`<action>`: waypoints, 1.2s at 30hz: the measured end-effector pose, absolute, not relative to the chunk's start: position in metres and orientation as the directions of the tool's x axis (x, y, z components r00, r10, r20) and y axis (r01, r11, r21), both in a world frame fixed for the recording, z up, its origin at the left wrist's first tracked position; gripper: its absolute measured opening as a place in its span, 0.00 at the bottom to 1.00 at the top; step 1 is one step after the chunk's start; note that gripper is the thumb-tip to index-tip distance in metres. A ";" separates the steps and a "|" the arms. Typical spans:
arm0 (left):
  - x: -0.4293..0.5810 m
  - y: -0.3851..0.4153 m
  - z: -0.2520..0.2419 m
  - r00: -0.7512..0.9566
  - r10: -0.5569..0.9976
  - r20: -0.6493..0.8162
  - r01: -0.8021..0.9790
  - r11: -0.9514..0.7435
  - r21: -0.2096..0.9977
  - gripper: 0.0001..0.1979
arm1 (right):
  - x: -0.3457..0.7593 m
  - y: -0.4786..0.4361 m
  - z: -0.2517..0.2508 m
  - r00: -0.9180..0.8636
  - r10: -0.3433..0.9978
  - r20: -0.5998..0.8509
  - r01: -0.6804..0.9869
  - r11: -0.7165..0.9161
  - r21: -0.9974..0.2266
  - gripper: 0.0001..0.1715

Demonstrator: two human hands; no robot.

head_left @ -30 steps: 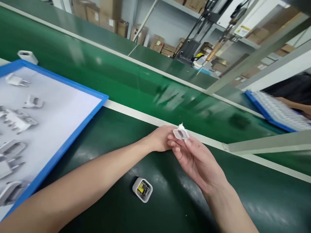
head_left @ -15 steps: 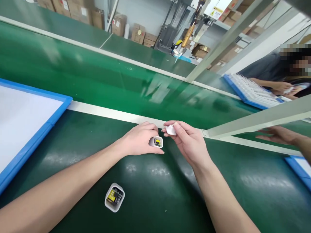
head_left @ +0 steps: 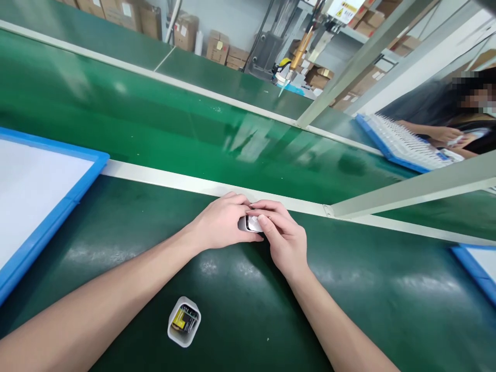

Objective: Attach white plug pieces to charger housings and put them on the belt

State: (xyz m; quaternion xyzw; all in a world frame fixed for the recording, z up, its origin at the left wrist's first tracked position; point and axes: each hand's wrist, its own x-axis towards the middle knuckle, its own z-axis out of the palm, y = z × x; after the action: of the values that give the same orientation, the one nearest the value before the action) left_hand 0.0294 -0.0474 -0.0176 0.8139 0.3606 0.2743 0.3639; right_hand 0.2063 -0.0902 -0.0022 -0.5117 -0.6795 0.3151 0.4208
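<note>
At the far left, a blue-rimmed flat tray with a white floor (head_left: 75, 191) is seen lying on the dark green desk (head_left: 368, 310). Nearer the lower edge, an open white plastic housing with a yellow part inside (head_left: 184, 321) is found lying alone on the desk, well apart from both hands.

At the centre, the left hand (head_left: 222, 225) is rested on the desk just beside the pale dividing rail (head_left: 163, 180). Its grip is clamped round a small white plastic charger housing (head_left: 251, 223). The right hand (head_left: 282, 240) is laid against the same housing from the other side, with its fingers (head_left: 267, 219) folded over the housing's end; this grip, too, is closed on the piece (the thumb is hidden). The housing is thus held between both hands, low over the desk.

Beyond the rail, a bright green conveyor belt (head_left: 155, 119) is noted. At the upper right, a blue tray filled with rows of white parts (head_left: 403, 144) is attended by another person's hand (head_left: 442, 134). A further blue tray corner (head_left: 475, 263) is seen at the right edge.
</note>
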 end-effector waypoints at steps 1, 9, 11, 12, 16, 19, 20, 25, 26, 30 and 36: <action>0.029 -0.047 -0.018 0.584 0.791 0.180 0.386 -0.466 0.796 0.16 | 0.206 -0.090 -0.002 -0.128 0.961 0.246 0.430 0.277 -0.859 0.13; 0.030 -0.046 -0.020 0.573 0.797 0.191 0.388 -0.469 0.793 0.17 | 0.204 -0.090 -0.005 -0.104 0.974 0.201 0.402 0.226 -0.887 0.14; 0.029 -0.046 -0.021 0.569 0.802 0.183 0.389 -0.459 0.799 0.17 | 0.203 -0.091 -0.005 -0.105 0.975 0.197 0.398 0.222 -0.890 0.13; 0.029 -0.046 -0.021 0.570 0.803 0.175 0.390 -0.452 0.802 0.17 | 0.203 -0.091 -0.006 -0.104 0.976 0.191 0.393 0.217 -0.894 0.13; 0.030 -0.045 -0.019 0.571 0.807 0.151 0.396 -0.432 0.810 0.17 | 0.203 -0.090 -0.007 -0.103 0.978 0.180 0.333 0.205 -0.920 0.11; 0.030 -0.045 -0.018 0.577 0.805 0.140 0.394 -0.424 0.815 0.17 | 0.203 -0.090 -0.007 -0.111 0.976 0.187 0.300 0.212 -0.930 0.11; 0.030 -0.045 -0.018 0.578 0.805 0.135 0.394 -0.420 0.817 0.17 | 0.202 -0.090 -0.007 -0.114 0.976 0.186 0.300 0.212 -0.930 0.11; 0.031 -0.045 -0.019 0.572 0.811 0.126 0.395 -0.407 0.824 0.17 | 0.200 -0.091 -0.004 -0.111 0.978 0.176 0.337 0.204 -0.919 0.11; 0.031 -0.045 -0.019 0.570 0.812 0.128 0.393 -0.407 0.825 0.17 | 0.199 -0.091 -0.004 -0.107 0.978 0.181 0.344 0.208 -0.916 0.11; 0.031 -0.046 -0.021 0.562 0.814 0.149 0.379 -0.413 0.828 0.17 | 0.198 -0.091 -0.005 -0.096 0.972 0.214 0.368 0.235 -0.900 0.09; 0.030 -0.046 -0.021 0.555 0.815 0.168 0.365 -0.420 0.831 0.16 | 0.200 -0.091 -0.007 -0.096 0.957 0.274 0.443 0.287 -0.849 0.06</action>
State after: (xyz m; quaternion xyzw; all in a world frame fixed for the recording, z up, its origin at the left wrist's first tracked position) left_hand 0.0296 -0.0461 -0.0210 0.7914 0.3726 0.2894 0.3887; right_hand 0.2002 -0.0914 -0.0073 -0.5167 -0.6772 0.2989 0.4301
